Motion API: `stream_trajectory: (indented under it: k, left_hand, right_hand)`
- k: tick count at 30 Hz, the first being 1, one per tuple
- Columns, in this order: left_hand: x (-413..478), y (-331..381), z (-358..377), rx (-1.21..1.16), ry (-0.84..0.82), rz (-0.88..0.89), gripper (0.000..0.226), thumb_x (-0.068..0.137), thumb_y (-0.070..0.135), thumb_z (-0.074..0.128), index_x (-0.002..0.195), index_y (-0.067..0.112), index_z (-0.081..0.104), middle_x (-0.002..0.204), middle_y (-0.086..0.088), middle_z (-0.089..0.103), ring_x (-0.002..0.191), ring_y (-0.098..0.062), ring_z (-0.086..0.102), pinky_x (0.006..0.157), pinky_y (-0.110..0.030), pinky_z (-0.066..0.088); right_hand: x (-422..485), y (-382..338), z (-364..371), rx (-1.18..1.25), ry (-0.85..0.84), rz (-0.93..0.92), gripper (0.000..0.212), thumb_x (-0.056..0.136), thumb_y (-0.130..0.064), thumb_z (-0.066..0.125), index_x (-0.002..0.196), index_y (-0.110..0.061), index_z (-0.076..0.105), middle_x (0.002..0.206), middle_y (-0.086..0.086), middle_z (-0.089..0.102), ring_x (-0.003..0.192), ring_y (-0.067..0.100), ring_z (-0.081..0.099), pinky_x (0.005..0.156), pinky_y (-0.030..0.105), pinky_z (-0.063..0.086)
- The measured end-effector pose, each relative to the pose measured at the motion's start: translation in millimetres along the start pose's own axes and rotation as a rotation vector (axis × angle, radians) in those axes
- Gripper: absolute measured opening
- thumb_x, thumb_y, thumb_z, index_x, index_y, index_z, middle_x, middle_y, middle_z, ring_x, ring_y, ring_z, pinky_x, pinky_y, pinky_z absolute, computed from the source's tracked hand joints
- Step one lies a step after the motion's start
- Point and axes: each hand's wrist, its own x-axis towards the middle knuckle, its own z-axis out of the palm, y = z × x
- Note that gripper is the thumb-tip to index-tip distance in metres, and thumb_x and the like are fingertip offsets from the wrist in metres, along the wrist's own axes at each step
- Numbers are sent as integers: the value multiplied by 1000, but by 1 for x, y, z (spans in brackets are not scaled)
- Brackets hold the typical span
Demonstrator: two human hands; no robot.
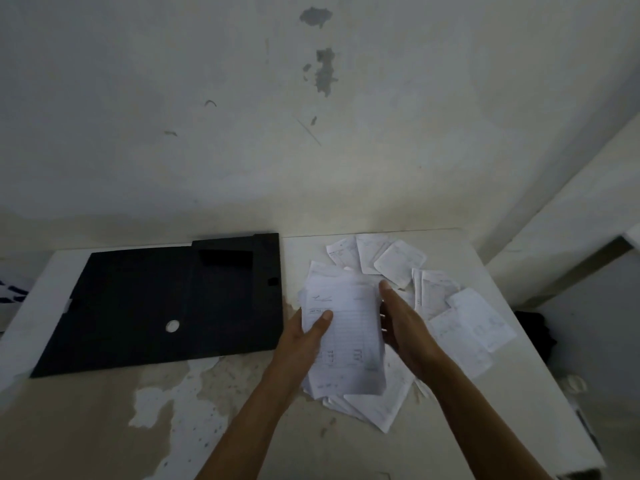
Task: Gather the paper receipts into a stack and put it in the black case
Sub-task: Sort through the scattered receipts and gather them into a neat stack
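Both hands hold a stack of white paper receipts [346, 327] just above the table, right of centre. My left hand [304, 344] grips its left edge with the thumb on top. My right hand [401, 327] presses against its right edge, fingers behind the stack. Several loose receipts [460, 320] lie fanned on the table beyond and to the right of the hands, and a few more stick out under the stack toward me. The black case [166, 306] lies flat and open to the left, with a small white round spot on it.
The table [104, 410] is white with worn, peeling patches at the front left. A stained wall rises right behind it. The table's right edge drops to a dark gap with a black object [533, 327] beside it.
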Motion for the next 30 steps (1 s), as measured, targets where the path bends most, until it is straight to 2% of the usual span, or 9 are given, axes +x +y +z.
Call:
stream_trajectory:
  k: [3, 6, 10, 12, 14, 18, 25, 28, 30]
  left_hand:
    - [3, 1, 11, 108, 47, 75, 35, 89, 36, 61, 122, 28, 51, 115, 4, 65, 101, -14, 64, 83, -33, 58]
    - [8, 1, 24, 136, 91, 86, 53, 86, 36, 66, 130, 29, 39, 117, 5, 58, 105, -14, 61, 87, -36, 56]
    - [4, 2, 45, 121, -26, 70, 37, 81, 30, 72, 115, 18, 63, 108, 1, 72, 93, -13, 71, 79, -30, 60]
    - [2, 1, 54, 149, -41, 76, 31, 81, 29, 72, 109, 17, 68, 99, 4, 75, 85, -9, 73, 70, -23, 59]
    - [2, 1, 64, 148, -34, 73, 27, 82, 30, 72, 106, 18, 69, 96, 5, 76, 83, -7, 73, 66, -20, 58]
    - [4, 2, 89, 123, -43, 55, 24, 84, 30, 70, 105, 19, 69, 98, 4, 75, 81, -4, 72, 60, -14, 55]
    - [9, -14, 128, 22, -134, -52, 26, 89, 33, 63, 110, 18, 68, 102, -1, 76, 93, -17, 73, 80, -33, 59]
    - [10, -30, 142, -7, -115, -79, 29, 89, 35, 62, 112, 18, 67, 105, -3, 75, 96, -21, 72, 90, -45, 56]
    - [12, -38, 150, -27, -78, -64, 32, 87, 41, 63, 111, 20, 68, 106, -4, 75, 98, -25, 71, 91, -52, 54]
  right_hand:
    - [0, -6, -12, -117, -23, -77, 29, 99, -46, 44, 123, -35, 59, 120, -9, 67, 112, 13, 64, 102, 44, 51]
    - [-1, -7, -19, -121, -36, -76, 28, 101, -39, 47, 124, -31, 61, 119, -10, 68, 111, 10, 64, 101, 40, 51]
    - [3, -10, -40, -186, 91, -104, 22, 99, -39, 49, 115, -28, 61, 112, -4, 67, 102, 15, 64, 89, 37, 55]
    - [6, -16, -56, -205, 201, -135, 15, 97, -36, 54, 106, -28, 63, 102, -5, 67, 92, 13, 64, 74, 30, 52]
    - [9, -22, -73, -254, 186, -159, 11, 95, -30, 59, 96, -22, 66, 91, -5, 67, 84, 12, 63, 66, 25, 49]
    - [11, -24, -96, -385, 149, -192, 12, 91, -24, 64, 82, -17, 66, 84, -6, 67, 78, 8, 61, 69, 23, 45]
    - [16, -11, -112, -130, 472, -226, 12, 95, -20, 57, 85, -14, 55, 81, 3, 63, 71, 14, 57, 62, 27, 46]
    - [21, -6, -122, -34, 528, -202, 14, 96, -24, 55, 84, -20, 52, 86, 9, 65, 73, 20, 60, 63, 32, 51]
    - [22, -3, -132, -51, 501, -192, 14, 97, -24, 54, 84, -19, 53, 84, 7, 63, 73, 17, 57, 63, 28, 47]
